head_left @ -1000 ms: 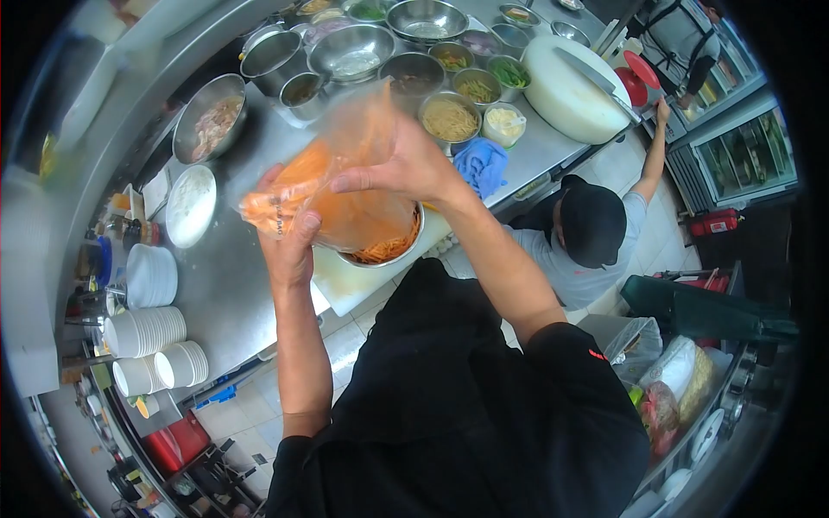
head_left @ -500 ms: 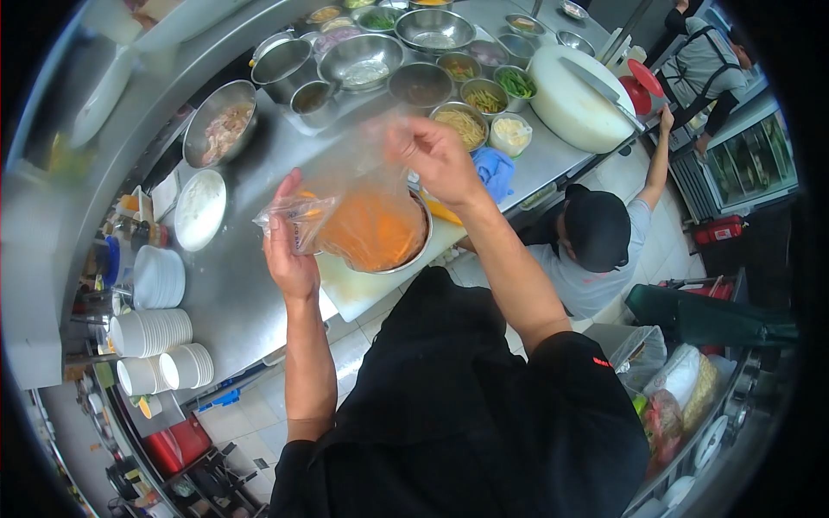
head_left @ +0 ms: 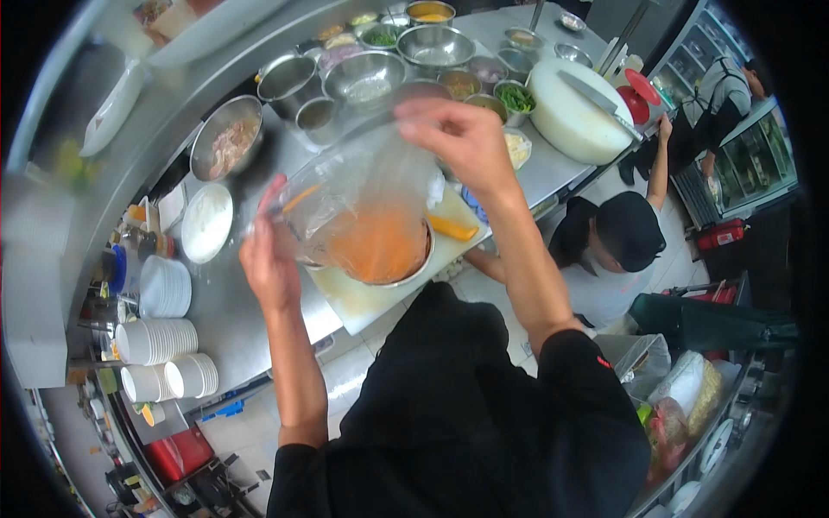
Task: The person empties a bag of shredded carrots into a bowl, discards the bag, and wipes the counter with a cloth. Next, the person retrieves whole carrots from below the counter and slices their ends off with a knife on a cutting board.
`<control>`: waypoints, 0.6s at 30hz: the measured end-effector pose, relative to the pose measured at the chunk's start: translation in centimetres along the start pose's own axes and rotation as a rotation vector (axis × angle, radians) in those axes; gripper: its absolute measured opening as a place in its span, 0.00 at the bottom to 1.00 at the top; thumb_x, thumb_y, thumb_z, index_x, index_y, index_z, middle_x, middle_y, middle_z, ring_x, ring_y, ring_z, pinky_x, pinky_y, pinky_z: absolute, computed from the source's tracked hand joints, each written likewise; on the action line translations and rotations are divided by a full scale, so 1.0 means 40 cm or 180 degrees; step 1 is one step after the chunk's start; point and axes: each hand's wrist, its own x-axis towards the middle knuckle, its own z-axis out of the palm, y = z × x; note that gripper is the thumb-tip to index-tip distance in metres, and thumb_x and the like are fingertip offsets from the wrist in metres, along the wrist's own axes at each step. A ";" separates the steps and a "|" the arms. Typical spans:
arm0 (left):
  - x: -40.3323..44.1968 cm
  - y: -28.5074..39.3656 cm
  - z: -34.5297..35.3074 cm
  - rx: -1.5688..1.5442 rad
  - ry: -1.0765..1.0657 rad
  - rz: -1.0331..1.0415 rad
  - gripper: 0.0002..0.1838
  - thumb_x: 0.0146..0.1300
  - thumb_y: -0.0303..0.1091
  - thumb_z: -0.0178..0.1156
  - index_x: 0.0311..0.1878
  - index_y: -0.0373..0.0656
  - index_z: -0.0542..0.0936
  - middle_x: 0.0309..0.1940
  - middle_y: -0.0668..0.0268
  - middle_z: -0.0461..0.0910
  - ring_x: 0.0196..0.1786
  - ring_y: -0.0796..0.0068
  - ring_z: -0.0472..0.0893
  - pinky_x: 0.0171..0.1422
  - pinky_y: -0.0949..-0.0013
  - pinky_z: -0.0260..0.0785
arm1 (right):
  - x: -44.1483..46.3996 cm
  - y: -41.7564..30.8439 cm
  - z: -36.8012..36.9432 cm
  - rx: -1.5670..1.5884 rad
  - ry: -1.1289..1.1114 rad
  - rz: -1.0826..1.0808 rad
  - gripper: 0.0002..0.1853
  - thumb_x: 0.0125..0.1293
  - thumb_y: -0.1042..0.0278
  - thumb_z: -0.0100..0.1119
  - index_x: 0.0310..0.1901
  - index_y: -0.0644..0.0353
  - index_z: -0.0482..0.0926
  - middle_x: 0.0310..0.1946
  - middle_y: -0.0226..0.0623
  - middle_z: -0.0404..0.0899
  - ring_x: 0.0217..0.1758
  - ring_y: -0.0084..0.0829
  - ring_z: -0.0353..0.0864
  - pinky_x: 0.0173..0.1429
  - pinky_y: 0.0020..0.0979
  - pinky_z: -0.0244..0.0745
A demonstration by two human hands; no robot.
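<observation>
Clear plastic bag [head_left: 332, 186], crumpled and see-through, between two bare hands at eleven o'clock from the middle of the view, directly above a round metal bowl [head_left: 402, 281]. Orange shreds [head_left: 384, 246] visible through the film, low and near the centre; one thin orange strip [head_left: 300, 198] on the bag at its ten o'clock side.

Left hand [head_left: 275, 268] at nine o'clock, beside the bag's edge, fingers extended and slightly apart; impossible to tell, through the blur, whether gripping the film. Right hand [head_left: 471, 151] nearer one o'clock, at the bag's upper edge, fingers bent towards the thumb; too blurred at the tips to tell whether pinched together.

Beneath the bowl, a pale cutting board [head_left: 354, 312], with a solid orange piece [head_left: 453, 228] resting on it, towards two o'clock from the bowl. At ten o'clock, a steel bowl of pale pink meat [head_left: 229, 147]; just below, a white dish [head_left: 207, 223]. Towards eight o'clock, stacked white tubs [head_left: 192, 375]. Between one and two o'clock, a thick round white block [head_left: 561, 116] with a knife [head_left: 591, 93] on top. At three o'clock, a person in a black cap [head_left: 630, 231].
</observation>
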 end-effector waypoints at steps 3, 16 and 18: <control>0.003 0.012 -0.010 -0.0170 -0.0296 0.0193 0.27 0.75 0.43 0.41 0.64 0.28 0.69 0.67 0.48 0.67 0.68 0.58 0.68 0.74 0.58 0.53 | 0.000 -0.008 0.008 0.0555 0.0161 -0.0616 0.07 0.58 0.72 0.69 0.35 0.67 0.85 0.42 0.40 0.84 0.45 0.25 0.80 0.51 0.25 0.73; 0.033 0.015 -0.089 0.0247 -0.0348 0.0044 0.16 0.57 0.30 0.68 0.50 0.41 0.83 0.61 0.45 0.73 0.61 0.53 0.75 0.69 0.52 0.61 | 0.016 0.007 -0.009 0.0202 0.0241 -0.0298 0.04 0.58 0.74 0.69 0.32 0.65 0.85 0.43 0.40 0.83 0.43 0.22 0.78 0.47 0.24 0.73; 0.046 0.018 -0.084 -0.0134 -0.0341 -0.0242 0.11 0.59 0.31 0.68 0.45 0.42 0.84 0.60 0.47 0.75 0.62 0.54 0.75 0.69 0.52 0.62 | 0.019 0.014 -0.001 0.0249 0.0221 -0.0134 0.04 0.58 0.74 0.69 0.32 0.65 0.85 0.43 0.41 0.83 0.43 0.22 0.78 0.47 0.24 0.72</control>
